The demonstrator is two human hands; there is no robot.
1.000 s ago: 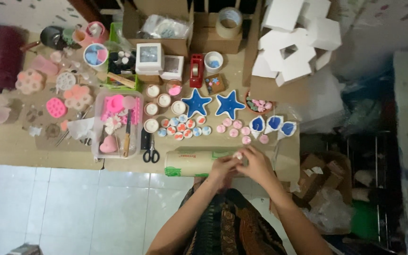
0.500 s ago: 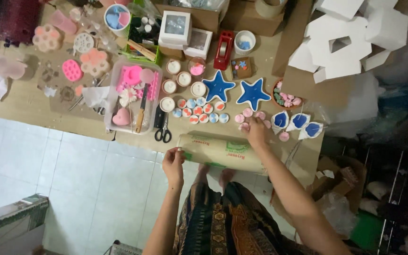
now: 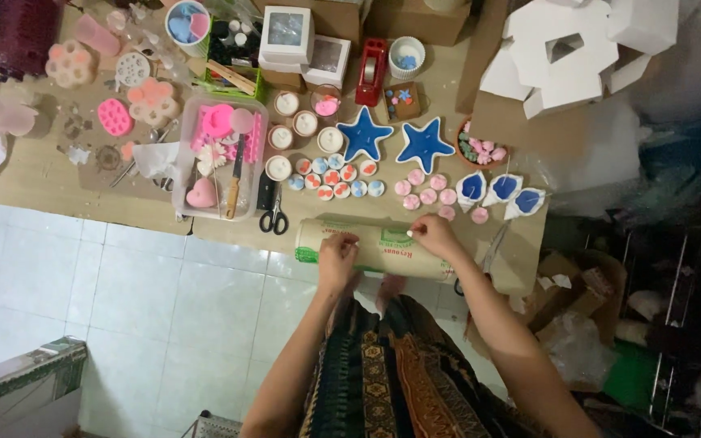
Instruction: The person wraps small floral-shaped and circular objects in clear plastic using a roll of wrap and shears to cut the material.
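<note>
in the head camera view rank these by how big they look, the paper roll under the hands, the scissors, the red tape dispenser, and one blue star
1. Paper roll
2. Blue star
3. Red tape dispenser and scissors: about alike, unranked.

Both the left hand and the right hand rest on the roll.

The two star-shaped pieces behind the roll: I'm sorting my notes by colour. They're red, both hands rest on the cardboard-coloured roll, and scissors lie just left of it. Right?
Not quite. The head view shows the two star-shaped pieces are blue, not red. The rest holds: left hand and right hand rest on the cardboard-coloured roll, and the scissors lie just left of it.
</note>
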